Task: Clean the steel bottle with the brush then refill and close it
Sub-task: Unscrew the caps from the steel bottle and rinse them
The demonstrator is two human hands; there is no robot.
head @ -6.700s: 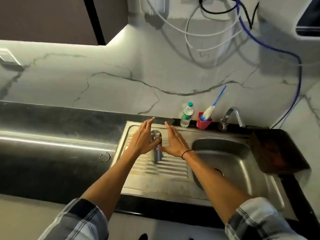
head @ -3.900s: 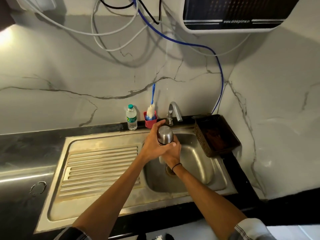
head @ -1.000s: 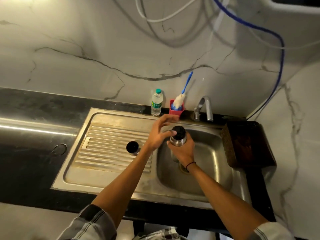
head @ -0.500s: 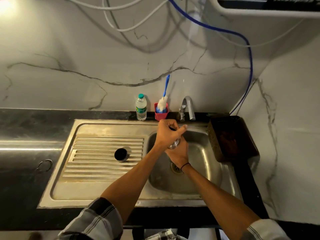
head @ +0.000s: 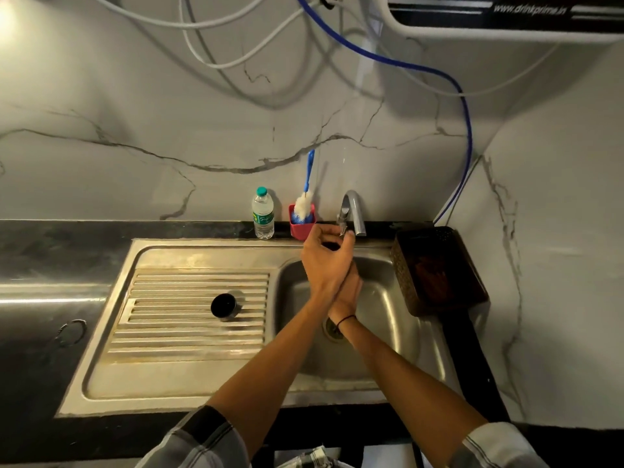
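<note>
My right hand (head: 351, 293) grips the steel bottle over the sink basin (head: 388, 319). Only the bottle's dark open mouth (head: 331, 245) shows, just below the tap (head: 354, 211). My left hand (head: 326, 261) crosses over the right and hides most of the bottle. Its fingers and thumb pinch the small lever at the tap's base. The bottle's black cap (head: 223, 306) lies on the ribbed drainboard (head: 189, 332), apart from both hands. The blue-handled white brush (head: 305, 202) stands in a red holder (head: 301, 228) by the wall.
A small plastic water bottle (head: 262, 214) stands left of the red holder. A brown basket (head: 439, 268) sits on the counter right of the basin. A water purifier (head: 499, 15) and hoses hang on the wall above. Dark countertop (head: 44, 265) extends to the left.
My left hand has left the bottle's top and moved up to the tap lever. The bottle has risen closer under the spout. The cap stays on the drainboard.
</note>
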